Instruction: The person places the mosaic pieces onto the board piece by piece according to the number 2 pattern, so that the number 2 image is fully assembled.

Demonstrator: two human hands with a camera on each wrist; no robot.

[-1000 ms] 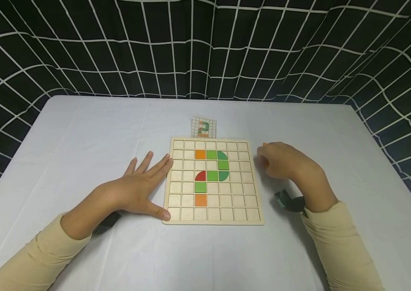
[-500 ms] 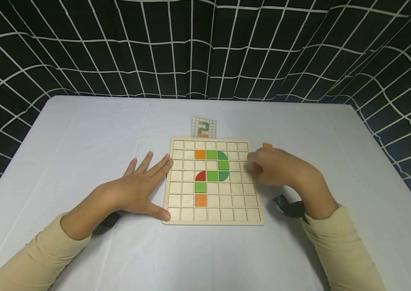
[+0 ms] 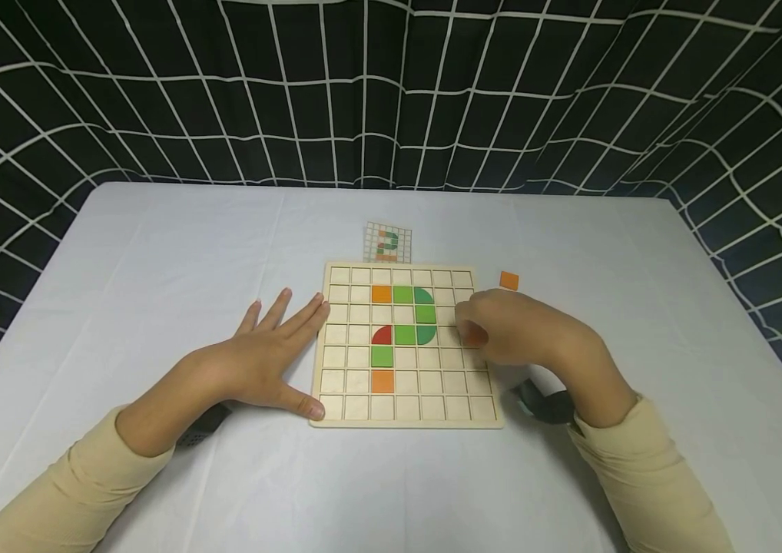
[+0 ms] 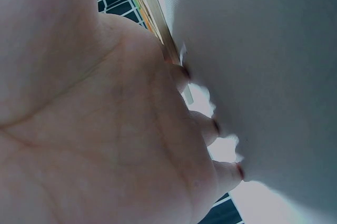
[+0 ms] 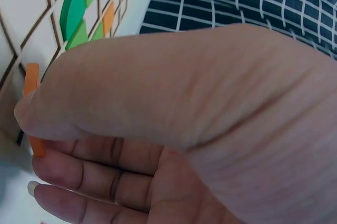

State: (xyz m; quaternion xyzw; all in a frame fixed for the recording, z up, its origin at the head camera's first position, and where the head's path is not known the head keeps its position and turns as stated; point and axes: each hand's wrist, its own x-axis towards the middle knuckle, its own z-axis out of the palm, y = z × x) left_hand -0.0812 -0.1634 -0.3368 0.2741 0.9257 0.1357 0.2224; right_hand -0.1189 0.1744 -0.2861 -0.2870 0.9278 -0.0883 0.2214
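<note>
A wooden grid board lies on the white table. Green squares, dark green quarter rounds, a red quarter round and orange squares sit in its cells in a curved row. My left hand is spread, its thumb and index finger touching the board's left edge. Above the board's right side, my right hand pinches an orange square tile between thumb and fingers. In the head view that tile is hidden by the hand.
Beyond the board's top edge lies a small pattern card with a similar figure. One loose orange square is on the table past the board's upper right. A dark cloth with white grid lines stands behind the table.
My right hand has moved left from beside the board to over its right columns, carrying the orange tile. This uncovered the loose orange square. My left hand has stayed still.
</note>
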